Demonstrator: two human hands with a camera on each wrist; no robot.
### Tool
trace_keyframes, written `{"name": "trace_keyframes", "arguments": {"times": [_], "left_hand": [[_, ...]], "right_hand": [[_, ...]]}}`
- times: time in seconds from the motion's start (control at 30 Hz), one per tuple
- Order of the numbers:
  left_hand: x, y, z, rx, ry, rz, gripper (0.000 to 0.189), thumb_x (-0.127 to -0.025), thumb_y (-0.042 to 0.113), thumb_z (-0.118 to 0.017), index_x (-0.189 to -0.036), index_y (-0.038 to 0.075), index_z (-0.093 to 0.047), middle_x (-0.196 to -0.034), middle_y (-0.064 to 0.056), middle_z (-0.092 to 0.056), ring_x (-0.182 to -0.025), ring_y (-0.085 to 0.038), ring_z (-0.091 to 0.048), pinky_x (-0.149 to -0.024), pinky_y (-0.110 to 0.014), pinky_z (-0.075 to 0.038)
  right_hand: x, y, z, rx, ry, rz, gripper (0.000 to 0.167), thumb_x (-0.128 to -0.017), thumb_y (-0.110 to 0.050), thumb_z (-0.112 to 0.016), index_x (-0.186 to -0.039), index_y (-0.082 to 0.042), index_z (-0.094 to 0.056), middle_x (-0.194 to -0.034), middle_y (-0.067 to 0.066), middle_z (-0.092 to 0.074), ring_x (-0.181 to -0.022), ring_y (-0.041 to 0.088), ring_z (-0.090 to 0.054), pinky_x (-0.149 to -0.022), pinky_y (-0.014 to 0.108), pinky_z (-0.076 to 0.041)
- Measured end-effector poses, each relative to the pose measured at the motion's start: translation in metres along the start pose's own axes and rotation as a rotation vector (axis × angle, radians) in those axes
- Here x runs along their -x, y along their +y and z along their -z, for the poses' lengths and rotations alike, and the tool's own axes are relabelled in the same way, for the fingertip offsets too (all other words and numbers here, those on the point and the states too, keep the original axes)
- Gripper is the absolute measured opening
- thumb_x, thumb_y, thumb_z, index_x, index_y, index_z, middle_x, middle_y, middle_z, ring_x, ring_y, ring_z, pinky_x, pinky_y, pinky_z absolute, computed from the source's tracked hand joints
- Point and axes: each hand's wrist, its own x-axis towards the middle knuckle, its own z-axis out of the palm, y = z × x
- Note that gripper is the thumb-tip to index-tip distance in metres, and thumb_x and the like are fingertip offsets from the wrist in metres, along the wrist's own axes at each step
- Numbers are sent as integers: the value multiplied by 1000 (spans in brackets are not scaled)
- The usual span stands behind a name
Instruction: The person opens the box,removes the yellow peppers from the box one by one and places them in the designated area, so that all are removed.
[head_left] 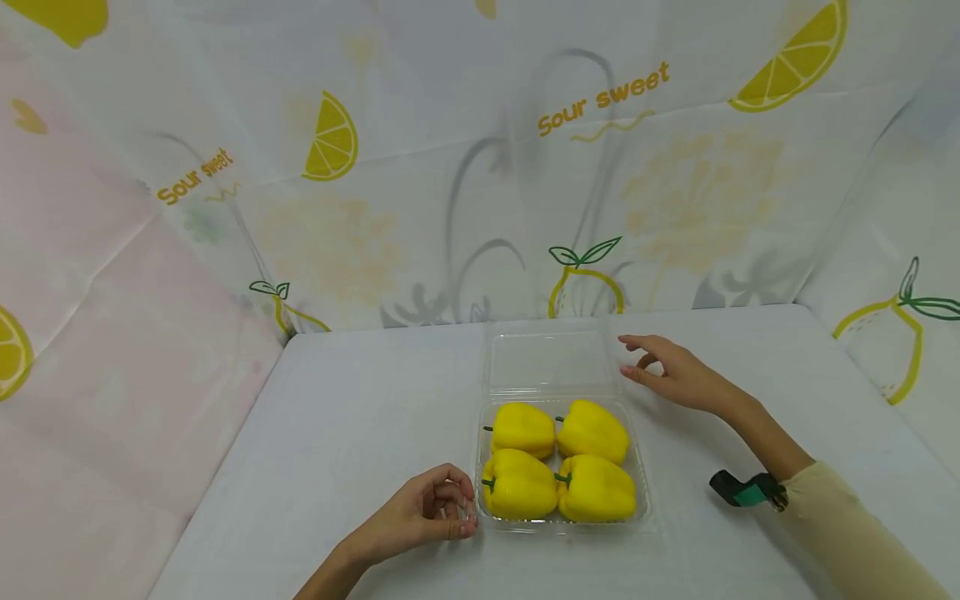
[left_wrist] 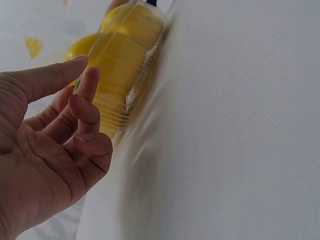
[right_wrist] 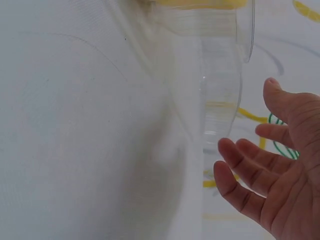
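Observation:
A clear plastic clamshell container (head_left: 564, 527) lies opened on the white table, its lid (head_left: 551, 360) folded back towards the wall. Several yellow bell peppers with green stems sit in two rows in its base; the front right pepper (head_left: 597, 489) is one of them. My left hand (head_left: 423, 510) is at the front left corner of the base, pinching its rim between thumb and fingers, as the left wrist view (left_wrist: 60, 120) also shows. To the right of the lid, my right hand (head_left: 671, 375) hovers with fingers loosely bent and nothing in them; the lid's edge (right_wrist: 235, 110) is close to its fingertips.
A white cloth covers the table (head_left: 360, 400). Behind and at both sides hangs a lemon-print curtain (head_left: 420, 225). A black and green strap device (head_left: 750, 490) is on the right wrist, by a beige sleeve (head_left: 847, 525).

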Motion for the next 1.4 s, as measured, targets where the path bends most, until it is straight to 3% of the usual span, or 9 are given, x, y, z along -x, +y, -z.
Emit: {"name": "trace_keyframes", "arguments": {"times": [0.43,0.6,0.87,1.4], "left_hand": [[-1,-3,2,1,0,3,42,-89,9,-74,-121,-2,-49,-95,-10,-68,-71,-9,-55,-62,-17,-44],[-1,-2,2,11,-1,-1,42,-89,8,-74,-121,0,-48,-95,-11,-68,-70,-9,-55,-61,-17,-44],[-1,-3,2,30,-18,-20,43,-89,6,-73,-123,0,-46,-96,-12,-69,-70,-9,-55,-62,-17,-45],[-2,-2,2,36,-20,-2,45,-89,7,-73,-125,2,-46,-96,-11,-68,-71,-10,-56,-64,-18,-46]], "right_hand": [[12,-17,3,-5,-12,51,53,-97,-23,-66,-142,-3,-47,-122,18,-59,-95,20,-62,-67,29,-51],[16,-24,3,0,-25,81,53,-96,-24,-67,-142,-5,-48,-121,17,-60,-95,19,-61,-67,28,-51],[23,-35,3,29,-62,54,55,-96,-32,-66,-143,-9,-48,-124,14,-60,-96,16,-59,-67,26,-51],[40,-56,1,-19,-132,86,52,-97,-35,-64,-143,-16,-48,-124,9,-60,-95,10,-56,-67,26,-51]]}}
